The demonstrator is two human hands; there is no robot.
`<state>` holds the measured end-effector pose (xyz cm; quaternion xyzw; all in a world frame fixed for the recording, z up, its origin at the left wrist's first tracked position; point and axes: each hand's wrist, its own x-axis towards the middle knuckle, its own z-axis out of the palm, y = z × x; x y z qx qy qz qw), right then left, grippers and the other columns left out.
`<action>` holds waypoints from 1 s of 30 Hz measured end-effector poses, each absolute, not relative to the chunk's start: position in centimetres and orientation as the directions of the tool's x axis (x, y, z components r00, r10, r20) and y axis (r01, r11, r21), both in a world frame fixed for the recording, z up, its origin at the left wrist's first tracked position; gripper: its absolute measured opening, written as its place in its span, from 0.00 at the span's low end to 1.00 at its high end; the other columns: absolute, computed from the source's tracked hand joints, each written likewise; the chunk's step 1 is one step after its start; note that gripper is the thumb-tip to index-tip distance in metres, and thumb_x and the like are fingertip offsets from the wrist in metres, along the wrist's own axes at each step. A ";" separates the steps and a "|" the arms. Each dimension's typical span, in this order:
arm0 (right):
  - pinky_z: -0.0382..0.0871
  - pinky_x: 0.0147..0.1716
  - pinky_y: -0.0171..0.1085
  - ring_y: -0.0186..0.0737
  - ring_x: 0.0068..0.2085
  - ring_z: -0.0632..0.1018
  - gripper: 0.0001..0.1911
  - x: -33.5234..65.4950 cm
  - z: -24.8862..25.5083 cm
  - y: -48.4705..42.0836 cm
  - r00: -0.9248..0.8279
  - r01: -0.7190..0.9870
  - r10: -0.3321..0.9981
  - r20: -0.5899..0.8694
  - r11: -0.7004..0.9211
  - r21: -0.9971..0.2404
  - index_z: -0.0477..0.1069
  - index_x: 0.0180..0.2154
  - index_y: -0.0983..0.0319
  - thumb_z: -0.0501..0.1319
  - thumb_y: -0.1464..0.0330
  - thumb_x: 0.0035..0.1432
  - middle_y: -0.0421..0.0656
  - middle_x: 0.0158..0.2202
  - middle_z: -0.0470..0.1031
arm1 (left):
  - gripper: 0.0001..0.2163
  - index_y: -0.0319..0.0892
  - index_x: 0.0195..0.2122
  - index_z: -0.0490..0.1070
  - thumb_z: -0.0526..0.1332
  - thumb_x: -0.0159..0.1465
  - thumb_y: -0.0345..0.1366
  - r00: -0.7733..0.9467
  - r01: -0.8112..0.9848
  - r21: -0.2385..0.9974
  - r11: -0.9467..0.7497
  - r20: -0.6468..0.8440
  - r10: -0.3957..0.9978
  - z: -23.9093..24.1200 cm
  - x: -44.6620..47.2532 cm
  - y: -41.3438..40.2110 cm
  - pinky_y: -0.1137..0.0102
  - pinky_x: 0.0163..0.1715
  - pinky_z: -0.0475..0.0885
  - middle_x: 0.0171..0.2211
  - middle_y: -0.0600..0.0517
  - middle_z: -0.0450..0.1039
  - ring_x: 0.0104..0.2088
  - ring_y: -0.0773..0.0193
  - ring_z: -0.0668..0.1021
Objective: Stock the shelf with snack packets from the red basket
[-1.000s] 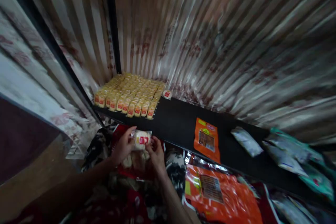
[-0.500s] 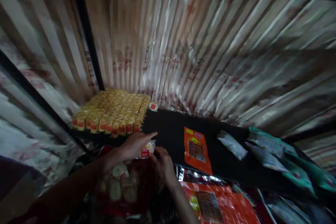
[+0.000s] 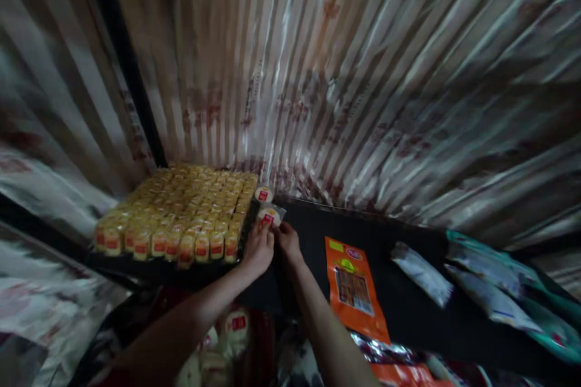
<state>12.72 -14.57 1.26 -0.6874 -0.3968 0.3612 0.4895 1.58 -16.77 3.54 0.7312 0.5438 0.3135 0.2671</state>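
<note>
Both my hands reach onto a black shelf [image 3: 308, 236] and pinch one small clear-wrapped snack packet [image 3: 271, 216] with a red label. My left hand [image 3: 258, 249] grips its near left side, fingers closed. My right hand [image 3: 287, 241] holds its right edge, fingers closed. The packet stands just right of a dense block of matching yellow packets [image 3: 181, 211] in rows at the shelf's left end. Another single packet [image 3: 264, 194] sits just behind the one I hold.
An orange foil pouch [image 3: 353, 286] lies flat on the shelf to the right, then silvery pouches [image 3: 422, 274] and green ones [image 3: 544, 314]. More packets [image 3: 227, 338] sit in a red bag below the shelf. A curtain-like striped wall [image 3: 345, 72] rises behind.
My hands lifted the packet from above the red bag up and forward onto the shelf, beside the yellow block. The view tilted up and shifted.
</note>
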 end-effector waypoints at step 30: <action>0.67 0.32 0.34 0.40 0.39 0.77 0.16 12.3 0.5 -5.9 0.494 0.696 0.869 -0.029 -0.415 -0.586 0.68 0.48 0.60 0.52 0.62 0.61 0.49 0.43 0.74 | 0.20 0.39 0.52 0.70 0.44 0.65 0.29 0.049 0.589 0.808 -0.023 -0.007 0.999 1.5 6.1 -7.1 0.62 0.61 0.58 0.56 0.44 0.69 0.61 0.59 0.65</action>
